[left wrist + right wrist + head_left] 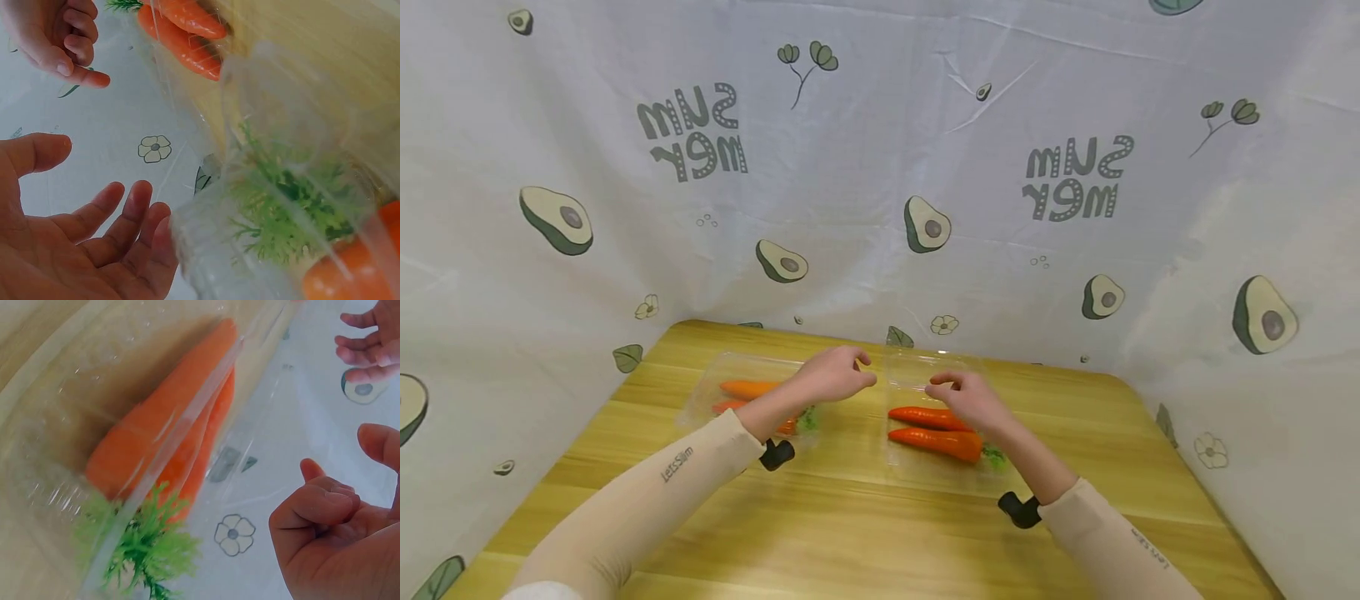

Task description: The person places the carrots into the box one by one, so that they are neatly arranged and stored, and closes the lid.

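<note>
My left hand hovers over the inner end of the left clear plastic box, fingers loosely bent and holding nothing. Inside that box lie orange carrots, partly hidden by my left forearm; green leafy tops show through the plastic in the left wrist view. My right hand is above the right clear plastic box, its fingers loosely curled with nothing between them. Two carrots lie side by side in this box, leafy tops toward my right wrist. A gap separates the hands.
Both boxes rest on a yellow wood-grain table. A white curtain printed with avocados and lettering hangs behind the table and along its sides. Black camera mounts stick out under both wrists.
</note>
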`<state>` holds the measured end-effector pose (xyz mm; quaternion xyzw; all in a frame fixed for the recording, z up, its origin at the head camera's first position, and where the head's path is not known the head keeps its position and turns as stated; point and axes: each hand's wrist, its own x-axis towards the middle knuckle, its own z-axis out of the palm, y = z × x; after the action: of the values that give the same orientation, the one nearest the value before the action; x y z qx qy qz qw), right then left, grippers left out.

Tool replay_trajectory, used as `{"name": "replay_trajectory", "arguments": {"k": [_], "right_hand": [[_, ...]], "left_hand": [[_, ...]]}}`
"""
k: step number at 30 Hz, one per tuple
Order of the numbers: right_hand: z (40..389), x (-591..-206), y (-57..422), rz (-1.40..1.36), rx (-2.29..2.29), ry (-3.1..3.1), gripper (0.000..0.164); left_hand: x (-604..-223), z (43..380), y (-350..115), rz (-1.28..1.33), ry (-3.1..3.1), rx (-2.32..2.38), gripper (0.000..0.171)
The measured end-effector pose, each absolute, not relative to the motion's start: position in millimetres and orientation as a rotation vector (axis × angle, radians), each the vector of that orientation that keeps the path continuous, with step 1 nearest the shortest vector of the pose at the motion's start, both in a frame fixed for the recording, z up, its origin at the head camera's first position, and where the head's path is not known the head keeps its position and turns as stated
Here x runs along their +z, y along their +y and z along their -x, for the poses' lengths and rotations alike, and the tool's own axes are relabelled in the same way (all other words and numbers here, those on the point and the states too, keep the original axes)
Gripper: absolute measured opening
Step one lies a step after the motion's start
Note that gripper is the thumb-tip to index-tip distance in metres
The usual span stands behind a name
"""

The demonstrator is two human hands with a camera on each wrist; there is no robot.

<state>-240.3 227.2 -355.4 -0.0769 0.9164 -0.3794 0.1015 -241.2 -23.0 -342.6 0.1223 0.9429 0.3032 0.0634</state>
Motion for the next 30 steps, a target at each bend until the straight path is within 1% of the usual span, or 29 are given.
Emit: {"name": "replay_trajectory", "arguments": {"k": [9, 11, 15, 16, 19, 20, 24, 26, 27, 30], "right_hand": [[253.1, -356.9, 245.3, 0.224, -1.019, 2.771, 0.050], [255.8, -357.0, 249.5, 0.223, -1.000, 2.786, 0.051], [260.2, -356.1, 257.6, 0.223, -0.977, 2.786, 0.053], [261.3, -355.5, 259.3, 0.221, -0.976, 2.780, 0.053], [265.0, -354.2, 264.7, 0.222, -0.959, 2.780, 0.054], [266.3, -353.8, 266.3, 0.217, -0.951, 2.786, 0.054], [270.0, -350.9, 273.2, 0.213, -0.910, 2.808, 0.054], [272.4, -350.1, 276.7, 0.211, -0.898, 2.803, 0.054], [273.7, -349.8, 278.4, 0.212, -0.890, 2.805, 0.054], [279.6, -351.7, 283.9, 0.200, -0.870, 2.815, 0.053]], "left_hand": [[-344.3, 260.5, -10.7, -0.383, 2.841, 0.810, 0.048], [-344.7, 265.4, -7.7, -0.390, 2.839, 0.788, 0.046], [-346.8, 275.9, -0.9, -0.407, 2.808, 0.760, 0.030], [-347.3, 278.5, 0.7, -0.413, 2.798, 0.751, 0.033], [-347.6, 285.1, 5.7, -0.414, 2.760, 0.752, 0.049], [-347.1, 286.6, 7.2, -0.411, 2.754, 0.759, 0.052], [-345.3, 290.5, 12.2, -0.388, 2.743, 0.777, 0.055], [-345.7, 292.2, 14.0, -0.373, 2.744, 0.771, 0.053], [-346.5, 292.9, 14.6, -0.363, 2.746, 0.771, 0.050], [-349.7, 295.1, 16.5, -0.332, 2.740, 0.786, 0.032]]}}
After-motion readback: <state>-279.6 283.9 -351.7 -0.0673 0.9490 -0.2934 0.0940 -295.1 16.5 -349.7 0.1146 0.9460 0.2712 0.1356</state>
